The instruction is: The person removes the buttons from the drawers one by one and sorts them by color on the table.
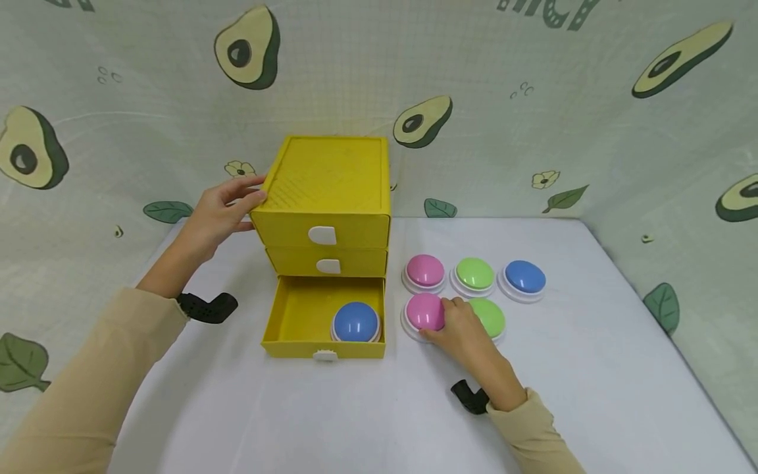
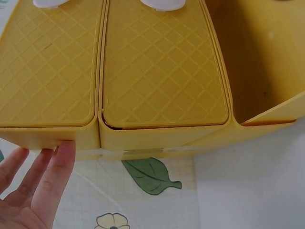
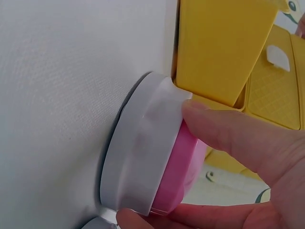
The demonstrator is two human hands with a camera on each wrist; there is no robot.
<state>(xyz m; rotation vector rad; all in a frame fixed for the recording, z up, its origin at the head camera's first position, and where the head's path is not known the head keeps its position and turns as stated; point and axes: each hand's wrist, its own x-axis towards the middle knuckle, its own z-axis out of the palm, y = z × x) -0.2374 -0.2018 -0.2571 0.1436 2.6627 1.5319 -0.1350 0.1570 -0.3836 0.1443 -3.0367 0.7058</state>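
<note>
My left hand touches the left side of a yellow drawer cabinet near its top, fingers fairly straight; fingertips lie against the side wall in the left wrist view. The cabinet's bottom drawer is pulled out, and a blue dome button with a white base sits at its front right. To the right of the cabinet, my right hand grips a pink dome button between thumb and fingers. Up close, the thumb presses the rim of its white base, which appears to rest on the table.
Behind the gripped button stand another pink button, a green button and a blue button. A second green button is partly covered by my right hand. An avocado-print cloth hangs behind the white table.
</note>
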